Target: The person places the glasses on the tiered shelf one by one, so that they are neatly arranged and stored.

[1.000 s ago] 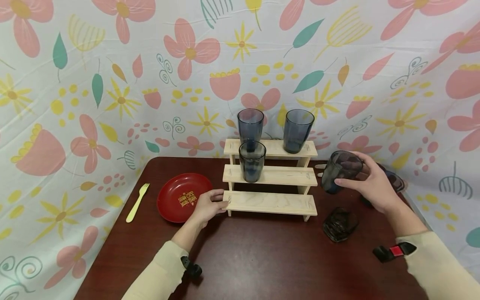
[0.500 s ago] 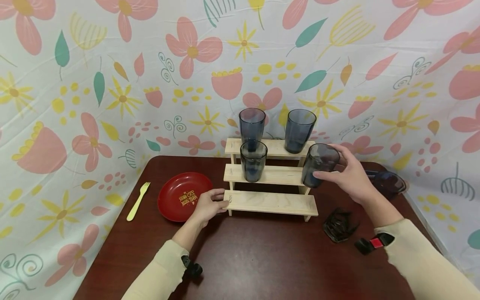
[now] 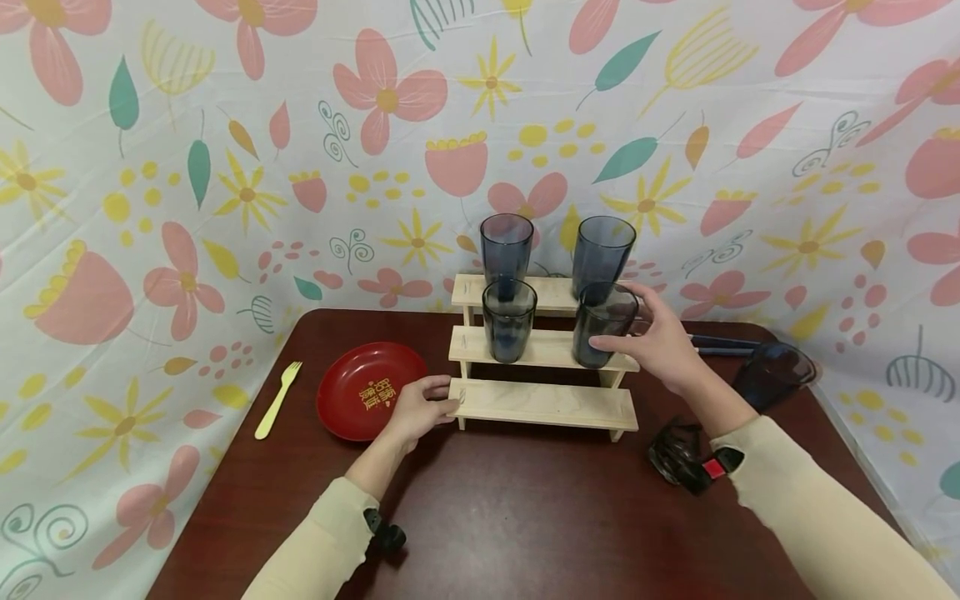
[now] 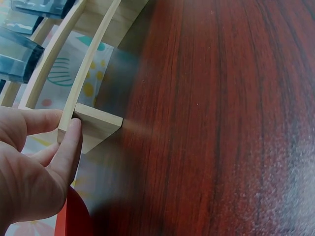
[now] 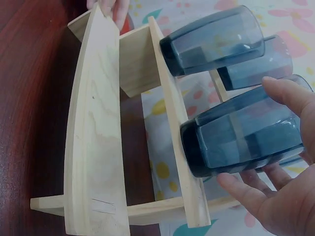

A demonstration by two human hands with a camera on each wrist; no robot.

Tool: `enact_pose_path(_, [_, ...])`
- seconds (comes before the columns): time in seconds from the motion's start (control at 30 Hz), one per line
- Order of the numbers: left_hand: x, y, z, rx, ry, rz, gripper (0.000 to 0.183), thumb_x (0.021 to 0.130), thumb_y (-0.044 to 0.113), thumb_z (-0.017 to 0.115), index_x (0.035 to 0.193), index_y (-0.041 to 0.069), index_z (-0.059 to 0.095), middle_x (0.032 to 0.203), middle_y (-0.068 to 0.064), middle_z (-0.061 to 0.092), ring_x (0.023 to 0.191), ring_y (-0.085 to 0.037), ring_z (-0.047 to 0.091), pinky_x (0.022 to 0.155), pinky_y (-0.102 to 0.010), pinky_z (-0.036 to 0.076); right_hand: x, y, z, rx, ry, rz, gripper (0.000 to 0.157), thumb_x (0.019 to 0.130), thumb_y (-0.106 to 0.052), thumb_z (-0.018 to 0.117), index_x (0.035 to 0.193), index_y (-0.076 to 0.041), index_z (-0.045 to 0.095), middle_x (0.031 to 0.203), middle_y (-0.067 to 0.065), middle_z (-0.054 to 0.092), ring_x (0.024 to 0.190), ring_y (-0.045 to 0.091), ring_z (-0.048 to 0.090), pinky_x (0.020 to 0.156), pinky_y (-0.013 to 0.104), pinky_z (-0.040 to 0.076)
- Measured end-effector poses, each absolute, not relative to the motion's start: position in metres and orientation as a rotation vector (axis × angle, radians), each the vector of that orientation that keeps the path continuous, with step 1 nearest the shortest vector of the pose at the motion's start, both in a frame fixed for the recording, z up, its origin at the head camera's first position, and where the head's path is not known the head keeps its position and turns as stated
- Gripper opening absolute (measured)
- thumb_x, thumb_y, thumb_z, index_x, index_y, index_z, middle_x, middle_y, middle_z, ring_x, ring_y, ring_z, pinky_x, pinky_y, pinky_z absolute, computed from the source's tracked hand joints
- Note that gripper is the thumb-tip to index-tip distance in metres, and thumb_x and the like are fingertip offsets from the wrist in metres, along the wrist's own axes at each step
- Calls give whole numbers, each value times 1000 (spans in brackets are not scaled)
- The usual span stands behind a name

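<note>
Right hand (image 3: 660, 350): curled round the dark blue translucent plastic tumbler (image 3: 602, 325), thumb on the near side, fingers (image 5: 290, 101) on the far side; clamped on it.
Held tumbler: upright, base on the right part of the middle step of the pale wooden three-step rack (image 3: 543, 405); base seen touching the step edge in the right wrist view (image 5: 236, 137).
Left hand (image 3: 416, 412): fingers bent round the left end of the lowest step, thumb (image 4: 69, 147) pressed against the end of the board; gripping the rack.
Left of the right hand: second dark blue tumbler (image 3: 509, 320) on the same middle step, well apart from the held one.
Behind the right hand: two taller dark blue tumblers on the top step, one at left (image 3: 506, 250), one at right (image 3: 603, 246), the right one just behind the held tumbler.
Right of the right hand: another dark tumbler (image 3: 772, 375), lying tilted on the dark red-brown wooden table (image 3: 525, 517).
Under the right forearm: dark glass object (image 3: 675, 454), partly hidden, shape not clear.
Left of the left hand: round red plastic plate with yellow characters (image 3: 367, 390), just beside the fingers; farther left, pale yellow plastic fork (image 3: 276, 402) at the table edge.
Around the table: cloth with pink and yellow flower print (image 3: 225, 167).
</note>
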State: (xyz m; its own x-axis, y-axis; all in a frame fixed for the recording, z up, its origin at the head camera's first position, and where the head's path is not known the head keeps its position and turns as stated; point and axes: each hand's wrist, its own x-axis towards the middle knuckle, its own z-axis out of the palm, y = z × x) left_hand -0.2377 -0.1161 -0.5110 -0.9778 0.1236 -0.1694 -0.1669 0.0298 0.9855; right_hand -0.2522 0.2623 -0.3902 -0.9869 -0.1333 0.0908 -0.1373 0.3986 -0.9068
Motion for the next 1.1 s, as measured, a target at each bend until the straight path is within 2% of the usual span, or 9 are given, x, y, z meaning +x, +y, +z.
enact_pose_path(0.27, [-238, -117, -511, -35, 2104, 2048, 50, 91, -5, 72, 138, -10, 57, 122, -29, 64, 90, -26, 71, 78, -39, 65, -253, 258, -388, 235, -2623, 1733, 104, 86, -28, 89, 165, -24, 22, 151, 17, 46, 129, 42, 54, 83, 40, 57])
enact_pose_path(0.37, [-237, -116, -511, -35, 2105, 2050, 50, 91, -5, 72, 139, -10, 57, 123, -30, 64, 90, -26, 72, 79, -39, 65, -252, 259, -387, 232, -2620, 1769, 104, 87, -26, 88, 166, -25, 19, 151, 19, 46, 134, 43, 50, 92, 48, 56])
enact_pose_path(0.47, [-237, -116, -512, -27, 2112, 2046, 50, 92, -5, 72, 139, -11, 56, 123, -30, 63, 90, -27, 72, 79, -39, 65, -249, 264, -385, 228, -2613, 1785, 104, 89, -25, 86, 167, -25, 17, 159, 21, 36, 141, 45, 41, 104, 58, 48])
enact_pose_path(0.5, [-238, -116, -512, -30, 2111, 2045, 50, 91, -5, 72, 139, -11, 56, 123, -30, 63, 90, -27, 72, 79, -39, 65, -248, 267, -385, 226, -2609, 1780, 103, 90, -25, 85, 167, -25, 17, 161, 21, 33, 143, 44, 39, 105, 58, 47])
enact_pose_path(0.57, [-238, -116, -513, -32, 2113, 2044, 50, 91, -5, 72, 138, -10, 57, 123, -29, 64, 90, -26, 71, 79, -39, 65, -245, 272, -384, 232, -2582, 1794, 100, 91, -22, 84, 166, -26, 19, 163, 19, 30, 144, 40, 38, 107, 51, 48])
enact_pose_path(0.7, [-237, -116, -512, -30, 2118, 2045, 50, 91, -4, 73, 138, -10, 57, 122, -28, 64, 90, -26, 71, 80, -40, 65, -238, 285, -382, 294, -2485, 1819, 91, 93, -10, 80, 164, -27, 25, 156, 14, 39, 136, 28, 47, 96, 26, 55])
enact_pose_path(0.77, [-237, -115, -512, -21, 2123, 2044, 50, 91, -4, 72, 138, -10, 57, 123, -28, 64, 90, -27, 71, 79, -40, 65, -234, 294, -382, 340, -2434, 1821, 89, 93, -3, 78, 162, -27, 27, 152, 12, 43, 132, 22, 51, 94, 19, 54])
enact_pose_path(0.93, [-237, -115, -513, -18, 2127, 2047, 50, 91, -4, 72, 138, -10, 57, 123, -29, 64, 90, -27, 71, 78, -39, 65, -225, 320, -382, 366, -2349, 1781, 89, 90, 7, 77, 160, -22, 32, 146, 3, 50, 125, 12, 56, 96, 15, 50])
enact_pose_path(1.1, [-236, -116, -512, -23, 2127, 2047, 51, 91, -4, 72, 139, -11, 56, 124, -29, 64, 91, -26, 71, 78, -38, 65, -218, 354, -390, 290, -2286, 1727, 90, 87, 11, 77, 159, -20, 33, 142, -3, 53, 124, 8, 55, 97, 13, 47])
